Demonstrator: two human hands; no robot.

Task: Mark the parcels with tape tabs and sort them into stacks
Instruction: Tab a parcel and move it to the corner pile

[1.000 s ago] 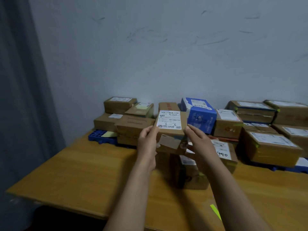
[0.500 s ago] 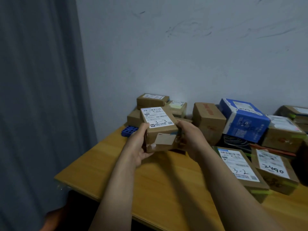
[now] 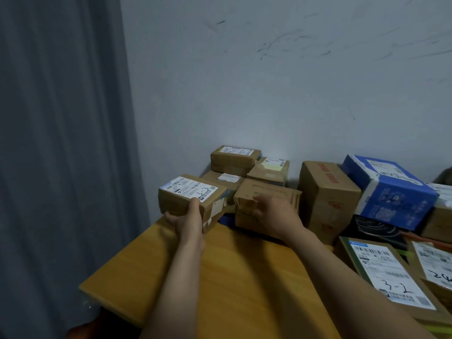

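Observation:
My left hand (image 3: 188, 220) grips a small brown parcel (image 3: 186, 199) from below and holds it above the table's far left corner. Its white label reads "3-2" and a blue tape tab sticks out at its right edge. My right hand (image 3: 275, 215) hangs free just to the right, fingers relaxed, in front of a dented brown box (image 3: 269, 192). That box stands in a stack of brown parcels (image 3: 234, 157) against the wall.
A wooden table (image 3: 232, 277) ends at the left beside a grey curtain (image 3: 61, 143). A tall brown box (image 3: 327, 192) and a blue box (image 3: 389, 192) stand to the right. Two labelled parcels (image 3: 389, 275) lie at the near right.
My right hand has let go of the parcel, which my left hand alone has carried left toward the corner stack. The view has swung left.

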